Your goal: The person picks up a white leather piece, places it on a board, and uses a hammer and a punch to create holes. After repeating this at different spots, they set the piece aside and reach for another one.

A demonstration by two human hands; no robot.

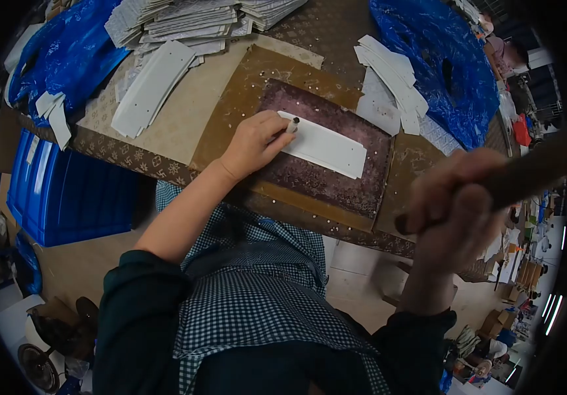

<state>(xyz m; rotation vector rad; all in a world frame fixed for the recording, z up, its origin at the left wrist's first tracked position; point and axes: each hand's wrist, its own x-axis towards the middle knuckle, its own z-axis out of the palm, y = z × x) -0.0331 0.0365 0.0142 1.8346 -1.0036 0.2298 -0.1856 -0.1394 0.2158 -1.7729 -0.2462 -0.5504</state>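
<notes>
My left hand (pixel 257 143) pinches a short metal punch (pixel 293 124), held upright on the left end of a white strip (pixel 329 150) of sheet material. The strip has small holes near its right end and lies on a dark reddish cutting pad (pixel 309 181). Raised at the right, and blurred, my right hand (pixel 458 204) is wrapped round a wooden mallet (pixel 533 168). The mallet thickens toward the right, where its far end fades into the dark edge of view.
White strips (pixel 152 89) lie left of the pad and more white strips (pixel 395 82) right of it. Behind stands a tall stack of pieces (pixel 188 26). Blue plastic sheets (pixel 73 56) cover both sides. A blue bin (pixel 76 197) stands below the table's left edge. Small white dots litter the brown board (pixel 231 125).
</notes>
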